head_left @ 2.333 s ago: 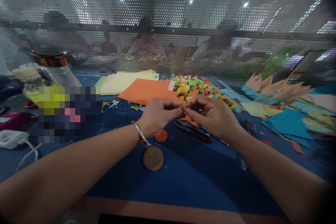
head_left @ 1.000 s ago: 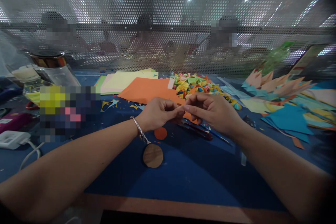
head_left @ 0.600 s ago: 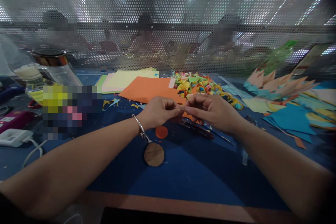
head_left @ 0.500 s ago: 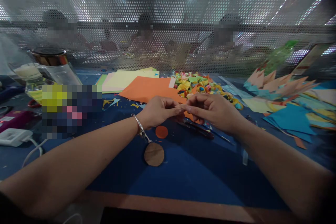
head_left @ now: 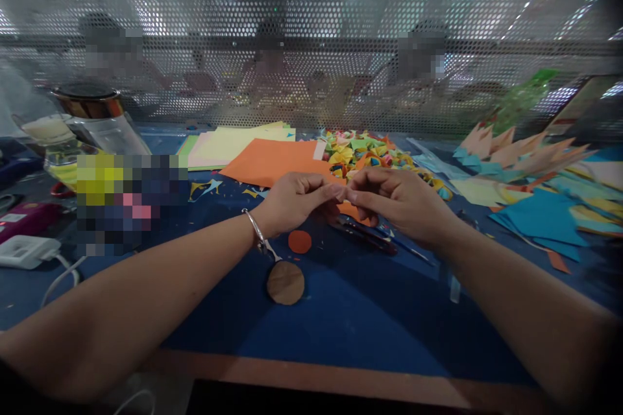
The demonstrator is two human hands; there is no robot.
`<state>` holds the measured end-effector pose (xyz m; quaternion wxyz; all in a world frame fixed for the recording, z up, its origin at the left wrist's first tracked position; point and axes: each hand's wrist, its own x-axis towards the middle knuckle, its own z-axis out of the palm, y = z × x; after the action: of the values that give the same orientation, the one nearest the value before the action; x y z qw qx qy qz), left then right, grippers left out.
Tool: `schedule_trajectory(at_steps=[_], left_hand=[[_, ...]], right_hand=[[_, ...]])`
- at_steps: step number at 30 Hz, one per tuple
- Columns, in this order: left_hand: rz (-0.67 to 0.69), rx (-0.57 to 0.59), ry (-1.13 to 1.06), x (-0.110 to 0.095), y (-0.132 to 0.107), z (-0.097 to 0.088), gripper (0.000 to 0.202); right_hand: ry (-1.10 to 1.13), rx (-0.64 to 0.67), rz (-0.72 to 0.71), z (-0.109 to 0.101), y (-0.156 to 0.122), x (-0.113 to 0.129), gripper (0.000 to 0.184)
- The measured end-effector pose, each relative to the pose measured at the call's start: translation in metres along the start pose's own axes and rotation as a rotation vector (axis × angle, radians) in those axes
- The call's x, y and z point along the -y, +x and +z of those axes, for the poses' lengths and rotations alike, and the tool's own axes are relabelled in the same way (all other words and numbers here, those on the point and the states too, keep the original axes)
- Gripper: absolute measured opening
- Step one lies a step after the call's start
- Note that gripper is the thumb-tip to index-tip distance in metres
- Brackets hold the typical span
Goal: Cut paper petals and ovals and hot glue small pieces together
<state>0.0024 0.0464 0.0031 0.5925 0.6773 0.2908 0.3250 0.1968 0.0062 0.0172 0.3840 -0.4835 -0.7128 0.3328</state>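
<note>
My left hand (head_left: 304, 202) and my right hand (head_left: 389, 202) meet above the table, thumbs and fingertips pinched almost against each other. Whatever is between the fingertips is too small or hidden to make out. A patch of orange paper (head_left: 351, 211) shows just under the fingers; I cannot tell if it is held or lying behind them. Below my left hand lie an orange paper disc (head_left: 300, 242) and a brown round disc (head_left: 285, 283). A dark slim tool (head_left: 367, 235) lies under my right hand, with a thin blue-and-silver tool (head_left: 413, 253) beside it.
Behind my hands are an orange sheet (head_left: 277, 161), pale paper sheets (head_left: 228, 146) and a pile of colourful folded paper pieces (head_left: 363, 152). Blue paper (head_left: 542, 220) and pointed peach paper shapes (head_left: 516, 146) lie right. A lidded jar (head_left: 109, 126) and white charger (head_left: 29, 251) stand left.
Both hands have shifted very slightly, with the fingertips still pinched together. The discs, tools and papers on the table have stayed in place.
</note>
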Motion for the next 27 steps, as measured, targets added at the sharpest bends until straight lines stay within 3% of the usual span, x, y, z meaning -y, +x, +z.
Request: schedule_trajectory(at_steps=[6, 13, 22, 27], left_hand=[[0.233, -0.104, 0.119, -0.004, -0.004, 0.002, 0.022], [0.165, -0.12, 0.114, -0.004, -0.002, -0.001, 0.019], [0.083, -0.095, -0.074, 0.006, 0.004, -0.001, 0.022], [0.123, -0.101, -0.085, 0.006, 0.005, -0.001, 0.023]], right_hand=[[0.001, -0.07, -0.008, -0.002, -0.001, 0.004, 0.019], [-0.016, -0.085, 0.018, -0.004, 0.0, -0.001, 0.016], [-0.038, -0.069, -0.013, 0.0, 0.001, -0.001, 0.017], [-0.046, -0.066, -0.019, 0.0, 0.001, -0.003, 0.016]])
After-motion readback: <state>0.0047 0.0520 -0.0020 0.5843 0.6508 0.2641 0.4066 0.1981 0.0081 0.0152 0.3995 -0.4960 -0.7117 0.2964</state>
